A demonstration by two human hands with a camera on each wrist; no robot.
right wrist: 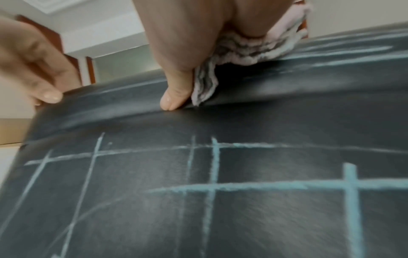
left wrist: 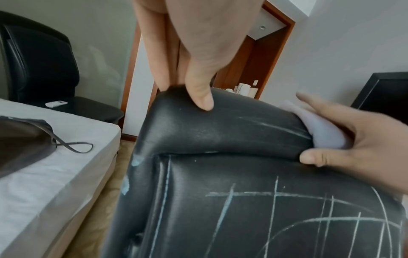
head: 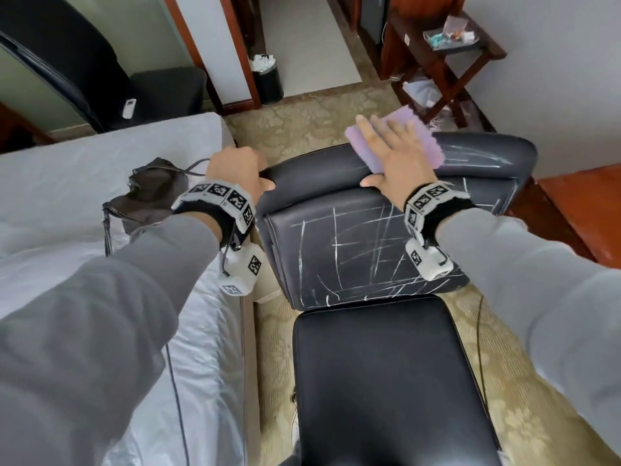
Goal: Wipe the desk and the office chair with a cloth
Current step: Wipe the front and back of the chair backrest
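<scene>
Left hand (head: 240,169): fingers wrapped behind the black leather chair backrest (head: 363,250), out of sight in the head view. Folded lilac cloth (head: 420,139) mostly covered by the flat right hand (head: 393,153). Right wrist view motion-blurred. Clutter on the dark wooden side table (head: 447,45) too small to tell.

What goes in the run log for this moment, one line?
phase: wiping chair headrest | right hand: flat on purple cloth | left hand: holds headrest corner | chalk marks: remain on backrest
</scene>
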